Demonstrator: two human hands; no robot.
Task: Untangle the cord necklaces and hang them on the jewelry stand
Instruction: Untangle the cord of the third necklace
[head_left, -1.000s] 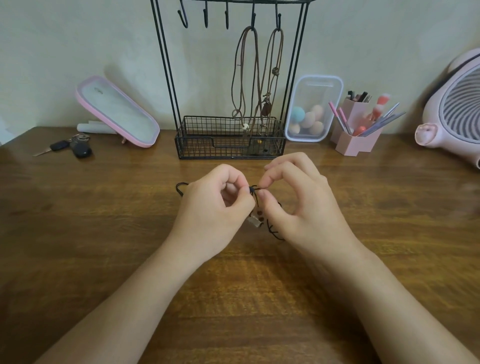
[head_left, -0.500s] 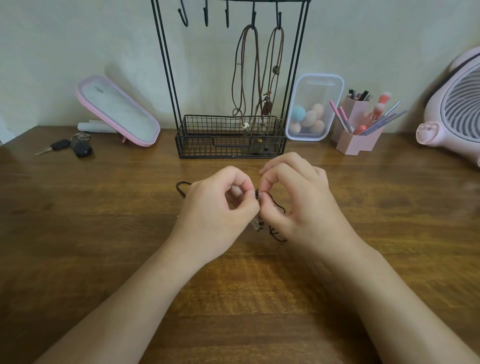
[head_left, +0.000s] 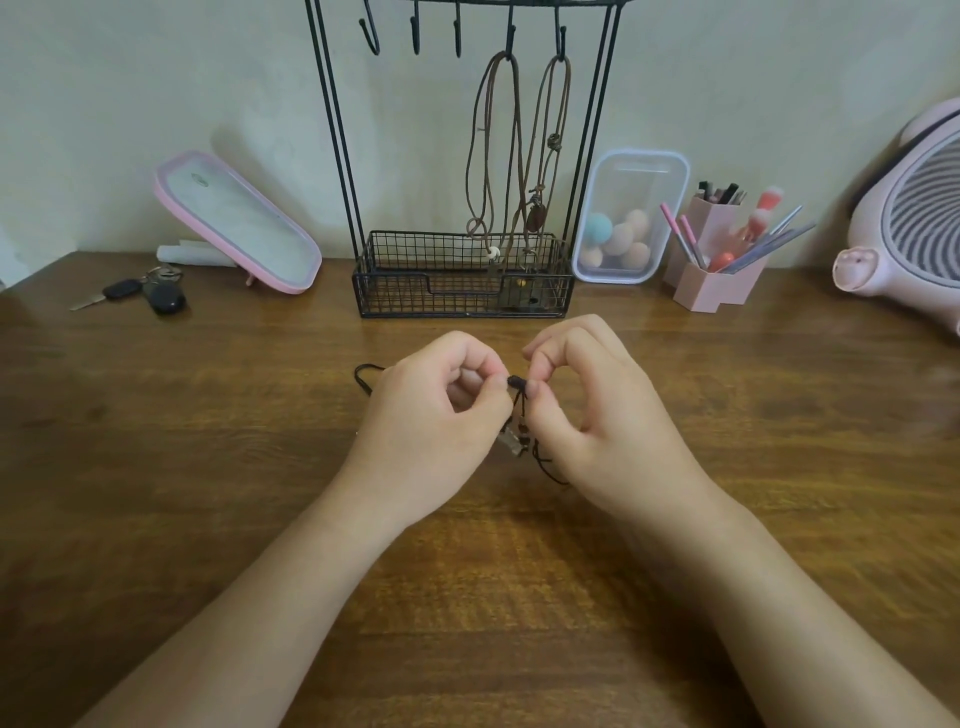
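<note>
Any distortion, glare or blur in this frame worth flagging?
Head view: wide-angle distortion splays the jewelry stand posts; mild glare on the wooden table before it; left hand, right hand and black cord necklace fairly sharp; pink fan at right edge softer.

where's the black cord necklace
Head view, centre of the table: the black cord necklace is pinched between the left hand and right hand, in front of the jewelry stand.

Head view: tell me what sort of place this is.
Probably a home dressing table: on the wooden table against a wall stand a pink mirror, a holder of makeup brushes and a jewelry stand.
</note>
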